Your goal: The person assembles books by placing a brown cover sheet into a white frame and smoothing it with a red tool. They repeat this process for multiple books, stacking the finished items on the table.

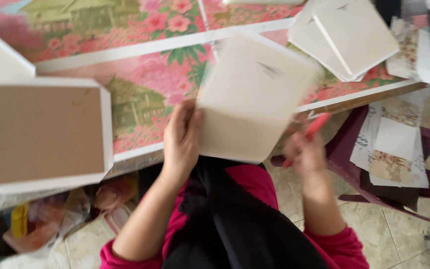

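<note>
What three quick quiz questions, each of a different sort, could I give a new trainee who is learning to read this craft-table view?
1. True or false: the left hand grips the pale card sheet at its lower left edge.
2. Which thing is in the right hand? A) scissors B) a red pen C) a glue bottle
3. Fill in: the brown board with white folded borders lies to the person's ____ on the flowered tablecloth.

Key: 1 true; 2 B; 3 left.
</note>
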